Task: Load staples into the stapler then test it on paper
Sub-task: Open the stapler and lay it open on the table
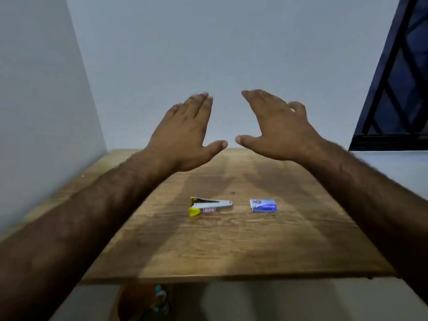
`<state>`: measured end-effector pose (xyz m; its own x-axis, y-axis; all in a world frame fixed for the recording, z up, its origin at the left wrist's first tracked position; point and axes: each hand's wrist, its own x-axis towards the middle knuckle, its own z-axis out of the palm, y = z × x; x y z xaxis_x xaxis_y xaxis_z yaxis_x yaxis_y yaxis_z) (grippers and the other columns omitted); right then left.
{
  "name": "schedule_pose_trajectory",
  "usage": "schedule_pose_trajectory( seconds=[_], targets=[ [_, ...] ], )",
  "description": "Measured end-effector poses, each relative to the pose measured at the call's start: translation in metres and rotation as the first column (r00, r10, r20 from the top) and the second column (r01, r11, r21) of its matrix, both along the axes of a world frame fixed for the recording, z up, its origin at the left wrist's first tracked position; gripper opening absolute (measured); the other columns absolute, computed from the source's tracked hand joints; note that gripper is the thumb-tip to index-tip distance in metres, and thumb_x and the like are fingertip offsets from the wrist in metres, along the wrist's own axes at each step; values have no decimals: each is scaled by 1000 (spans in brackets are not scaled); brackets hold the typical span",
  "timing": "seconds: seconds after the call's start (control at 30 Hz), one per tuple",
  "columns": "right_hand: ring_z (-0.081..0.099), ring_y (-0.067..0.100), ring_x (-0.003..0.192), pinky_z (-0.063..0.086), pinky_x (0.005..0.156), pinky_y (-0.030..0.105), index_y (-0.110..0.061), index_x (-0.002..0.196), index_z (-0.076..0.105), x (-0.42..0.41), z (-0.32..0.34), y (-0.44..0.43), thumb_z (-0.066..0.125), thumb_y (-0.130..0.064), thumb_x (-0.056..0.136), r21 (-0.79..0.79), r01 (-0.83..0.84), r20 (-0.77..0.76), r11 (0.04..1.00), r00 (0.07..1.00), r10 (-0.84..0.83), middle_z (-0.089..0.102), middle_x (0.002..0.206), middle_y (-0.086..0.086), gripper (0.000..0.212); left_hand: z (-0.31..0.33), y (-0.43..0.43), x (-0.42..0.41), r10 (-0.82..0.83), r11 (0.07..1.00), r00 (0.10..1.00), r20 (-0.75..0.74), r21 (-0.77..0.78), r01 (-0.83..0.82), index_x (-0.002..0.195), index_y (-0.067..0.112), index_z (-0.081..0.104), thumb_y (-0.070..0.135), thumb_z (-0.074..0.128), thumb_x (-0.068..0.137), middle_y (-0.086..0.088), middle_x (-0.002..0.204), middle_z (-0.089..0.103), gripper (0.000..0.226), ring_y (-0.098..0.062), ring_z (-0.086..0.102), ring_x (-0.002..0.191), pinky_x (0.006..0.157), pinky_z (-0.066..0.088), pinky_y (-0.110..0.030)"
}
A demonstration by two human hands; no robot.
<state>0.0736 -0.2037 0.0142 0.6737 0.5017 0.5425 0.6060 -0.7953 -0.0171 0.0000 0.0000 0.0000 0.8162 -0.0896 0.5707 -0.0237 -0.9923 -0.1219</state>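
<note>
A small silver stapler [209, 206] with yellow ends lies on its side near the middle of the wooden table [231, 246]. To its right sits a small blue box of staples [263, 205], closed. My left hand [185, 133] and my right hand [275, 126] are raised well above the table's far edge, palms down, fingers stretched out, thumbs almost meeting. Both hands hold nothing and touch neither object. No paper is in view.
Pale walls stand behind and to the left of the table. A dark window frame [398, 89] is at the upper right. Under the table's near edge a blurred orange-brown object [139, 302] shows on the floor.
</note>
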Motion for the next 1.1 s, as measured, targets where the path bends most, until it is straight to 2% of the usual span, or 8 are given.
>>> schedule_pose_trajectory(
  seconds=[0.13,0.23,0.4,0.53,0.63,0.8,0.97,1.1],
  targets=[
    [27,20,155,18,120,57,-32,162,18,-16,-17,4,58,-64,88,-75,-52,-93,996,995,45,27,170,-3,90,-21,14,-18,-155,984,966,-208,-117,133,163,16,10,72,45,90,-3,172,14,98,-17,14,157,122,12,-32],
    [45,18,143,29,117,51,-36,152,40,-22,-24,8,59,-66,89,-137,-122,-286,983,955,79,49,156,-10,73,-35,26,-29,-215,967,857,-469,-223,121,159,26,26,85,53,71,6,166,33,110,-14,34,148,119,27,-34],
    [61,10,118,47,90,23,-25,129,68,-20,-46,15,71,-55,87,-113,-364,-635,925,742,215,67,127,-12,51,-64,44,-29,-167,986,777,-606,-115,122,134,28,60,79,63,74,12,114,61,79,-8,62,99,89,55,-35],
    [64,9,104,47,79,23,-24,125,71,-12,-73,31,74,-47,89,-148,-415,-634,898,737,236,71,116,-9,44,-78,53,-20,-270,961,809,-522,-198,193,117,30,71,68,67,79,13,92,64,54,-4,62,78,72,56,-35],
    [62,-2,75,42,66,21,-26,113,75,-3,-87,36,78,-44,85,-70,-395,-601,916,749,277,70,87,-15,34,-81,61,-12,-400,891,802,-443,-392,228,112,31,72,51,80,80,12,86,71,39,-6,67,72,65,57,-29],
    [66,11,66,52,63,28,-10,98,73,16,-99,40,86,-17,81,430,-269,-729,862,459,507,73,79,5,23,-79,63,9,-654,496,745,-135,-819,287,120,14,69,-4,82,80,-22,96,72,46,-26,65,74,69,61,-39],
    [69,13,63,56,53,24,-7,102,75,32,-99,43,87,-11,79,585,-197,-682,787,406,609,76,89,25,26,-81,56,29,-647,274,762,23,-926,261,126,9,67,-2,77,82,-33,102,70,47,-30,73,82,75,64,-39],
    [72,24,66,60,57,34,-4,100,75,40,-100,49,89,-8,76,627,-201,-623,753,451,639,78,84,23,28,-84,48,41,-587,230,805,84,-936,265,105,3,76,7,81,81,-40,100,70,25,-49,72,88,81,64,-46]
  ],
)
